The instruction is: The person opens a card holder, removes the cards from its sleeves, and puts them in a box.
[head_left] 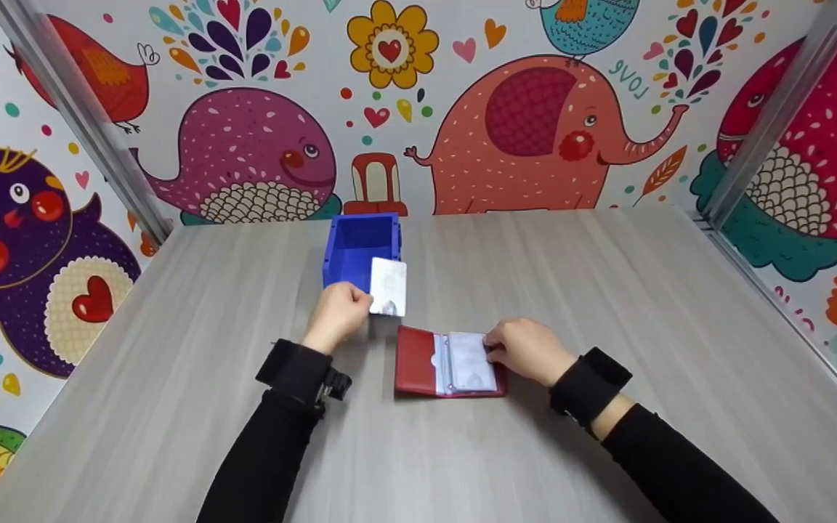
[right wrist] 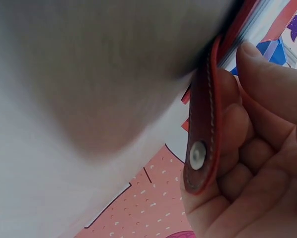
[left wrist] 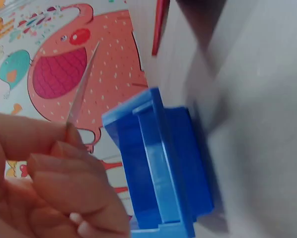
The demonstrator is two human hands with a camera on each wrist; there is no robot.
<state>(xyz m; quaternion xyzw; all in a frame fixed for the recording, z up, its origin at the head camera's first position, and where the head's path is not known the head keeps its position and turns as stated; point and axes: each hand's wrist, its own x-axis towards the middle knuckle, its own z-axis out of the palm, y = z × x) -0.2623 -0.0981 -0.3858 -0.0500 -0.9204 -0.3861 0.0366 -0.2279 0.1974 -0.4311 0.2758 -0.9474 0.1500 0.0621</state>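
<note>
Pinched a white card (head_left: 389,285) by one lower corner in the left hand (head_left: 338,312), near a blue bin (head_left: 354,265). With the right hand (head_left: 532,350), gripped an open red card holder (head_left: 455,363) on the tabletop (head_left: 447,457). Risked dropping the card through so slight a hold.

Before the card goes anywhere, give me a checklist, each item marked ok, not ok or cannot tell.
1. Card secured: ok, pinched by the left hand's fingers.
2. Red holder spread: ok, lying open on the table.
3. Red holder steadied: ok, the right hand's fingers grip its right edge.
4. Strap unfastened: ok, its stud shows.
5. Card over the red holder: not ok, held near the blue box.
6. Top sleeve empty: cannot tell.
</note>
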